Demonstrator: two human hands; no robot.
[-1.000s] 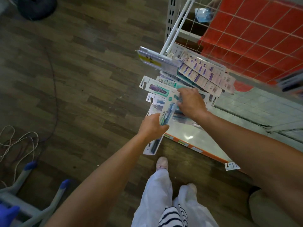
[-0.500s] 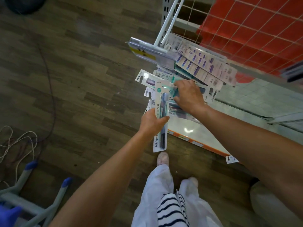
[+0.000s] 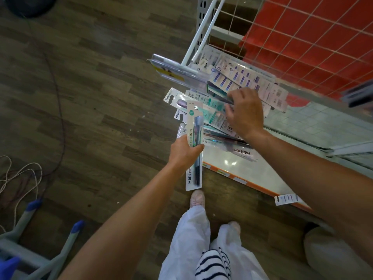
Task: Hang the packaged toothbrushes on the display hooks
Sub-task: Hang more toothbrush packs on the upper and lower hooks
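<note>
The left hand (image 3: 184, 152) grips a white-carded, blister-packed dark toothbrush (image 3: 194, 126), while the right hand (image 3: 245, 113), fingers loosely spread, hangs over the heap of carded toothbrush packs (image 3: 214, 116).

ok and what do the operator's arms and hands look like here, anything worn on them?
Both arms are bare in the head view: the left forearm and right forearm show no sleeves, and there are no gloves. The left hand and right hand show no visible rings, and neither wrist carries a watch or band. Below are white trousers and a black-and-white striped garment.
</note>
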